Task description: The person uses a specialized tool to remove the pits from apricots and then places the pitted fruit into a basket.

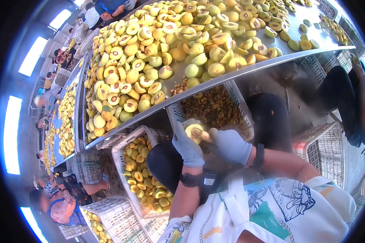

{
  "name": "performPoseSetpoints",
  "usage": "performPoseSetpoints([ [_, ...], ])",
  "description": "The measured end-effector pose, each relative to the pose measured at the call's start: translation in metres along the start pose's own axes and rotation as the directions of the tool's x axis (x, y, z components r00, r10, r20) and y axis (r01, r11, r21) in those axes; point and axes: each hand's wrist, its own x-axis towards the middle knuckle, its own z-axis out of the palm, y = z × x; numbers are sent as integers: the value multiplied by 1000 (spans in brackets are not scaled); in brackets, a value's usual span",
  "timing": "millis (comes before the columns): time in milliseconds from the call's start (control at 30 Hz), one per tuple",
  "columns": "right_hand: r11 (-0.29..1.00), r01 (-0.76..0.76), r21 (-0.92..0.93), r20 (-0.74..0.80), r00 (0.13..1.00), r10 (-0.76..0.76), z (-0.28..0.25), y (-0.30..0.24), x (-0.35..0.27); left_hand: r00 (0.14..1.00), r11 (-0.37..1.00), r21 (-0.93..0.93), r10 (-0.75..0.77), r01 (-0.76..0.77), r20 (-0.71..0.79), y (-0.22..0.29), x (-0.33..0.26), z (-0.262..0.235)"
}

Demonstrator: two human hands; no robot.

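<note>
My left hand point(187, 146), in a grey glove, holds a halved yellow fruit point(194, 130) with its cut face up, just over the edge of a white crate of brown pits point(215, 109). My right hand point(231, 145), also gloved, presses against the fruit from the right; whether it holds a small tool is hidden by the glove. Both hands hover above my dark-trousered lap. A black band sits on each wrist.
A long steel table point(247, 69) above is heaped with yellow fruit halves point(158, 48). A white crate of cut halves point(144, 174) stands at my left knee, an empty-looking crate point(326, 150) at right. Other people sit along tables at the left and one at lower left point(61, 202).
</note>
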Motion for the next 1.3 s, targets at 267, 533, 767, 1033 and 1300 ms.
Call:
performPoseSetpoints([
  [267, 997, -14, -75, 21, 1000, 16, 5, -1, 2, 998, 996, 69, 63, -64, 9, -2, -5, -1],
  [533, 884, -134, 448, 79, 991, 110, 39, 7, -6, 960, 936, 227, 279, -268, -17, -11, -2, -1],
  [767, 429, -627, 651, 638, 757, 138, -22, -7, 4, 1000, 997, 82, -9, 7, 19, -4, 6, -6],
  [1033, 465, -556, 689, 568, 813, 129, -22, -6, 1, 996, 967, 240, 80, -87, 41, -2, 0, -1],
  [1300, 387, -643, 661, 627, 756, 185, -28, 0, 3, 994, 988, -113, -103, 107, 40, 4, -3, 20],
])
